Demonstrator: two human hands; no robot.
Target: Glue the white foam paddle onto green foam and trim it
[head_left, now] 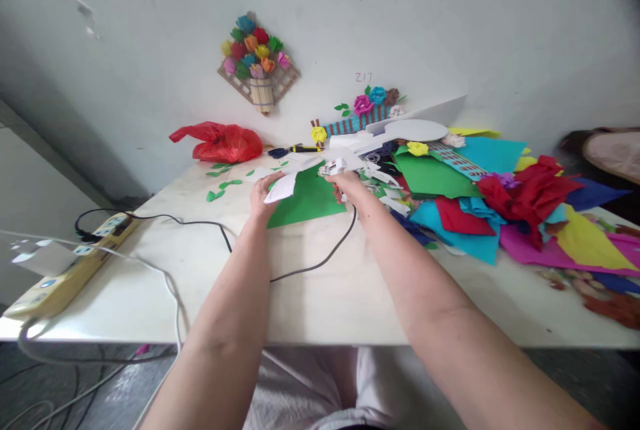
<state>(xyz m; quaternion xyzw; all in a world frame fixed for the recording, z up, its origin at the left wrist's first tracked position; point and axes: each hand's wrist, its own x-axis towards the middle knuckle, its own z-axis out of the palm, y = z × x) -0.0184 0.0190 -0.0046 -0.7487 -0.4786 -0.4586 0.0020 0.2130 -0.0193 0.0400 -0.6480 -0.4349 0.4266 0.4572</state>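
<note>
My left hand is closed on a folded piece of white paper, above the left edge of a green sheet. On the other side of that sheet, my right hand is wrapped round a corded tool that looks like a glue gun, mostly hidden by the fingers. A black cord runs down from this hand. Just beyond the right fingers is a small white crumpled piece; whether it touches the hand I cannot tell. White paper scraps lie right of my right hand.
Coloured paper is heaped on the right. Green leaf cutouts and a red plastic bag lie at the left back, near a yellow-handled cutter. A power strip with cables occupies the left edge. Paper flowers hang on the wall.
</note>
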